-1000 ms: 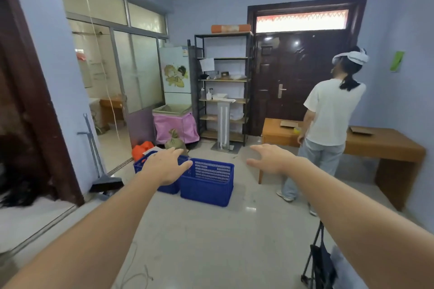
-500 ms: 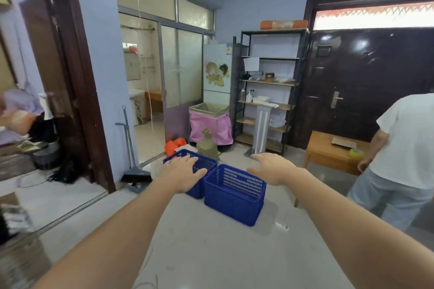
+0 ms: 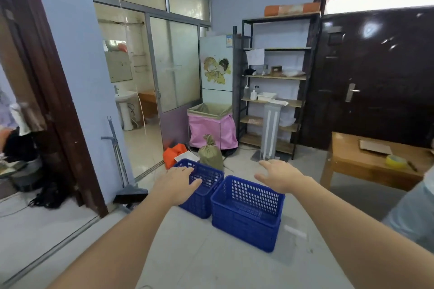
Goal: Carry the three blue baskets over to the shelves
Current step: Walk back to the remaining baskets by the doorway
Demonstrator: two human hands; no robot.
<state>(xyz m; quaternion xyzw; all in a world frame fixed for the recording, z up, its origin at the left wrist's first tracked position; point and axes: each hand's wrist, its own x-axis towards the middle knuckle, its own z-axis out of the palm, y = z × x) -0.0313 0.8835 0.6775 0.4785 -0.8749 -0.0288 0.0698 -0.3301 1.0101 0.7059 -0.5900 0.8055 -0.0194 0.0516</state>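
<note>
Two blue perforated baskets stand side by side on the pale floor: the nearer basket (image 3: 246, 212) at centre and a farther basket (image 3: 203, 185) to its left; I see no third. My left hand (image 3: 176, 184) reaches out flat over the farther basket, fingers apart, holding nothing. My right hand (image 3: 280, 176) hovers above the nearer basket's far right corner, also spread and empty. The dark metal shelves (image 3: 273, 82) with wooden boards stand against the back wall, beyond the baskets.
A tan sack (image 3: 210, 153), an orange bag (image 3: 172, 153) and a pink-lined bin (image 3: 212, 124) sit behind the baskets. A grey stand (image 3: 270, 132) stands before the shelves. A wooden table (image 3: 373, 162) and a person's clothing (image 3: 413, 213) are at right. A broom (image 3: 122, 166) leans left.
The view has moved forward and swung left, so the baskets and shelves look closer. The person at right has slid nearly out of frame. Both hands stay outstretched and empty.
</note>
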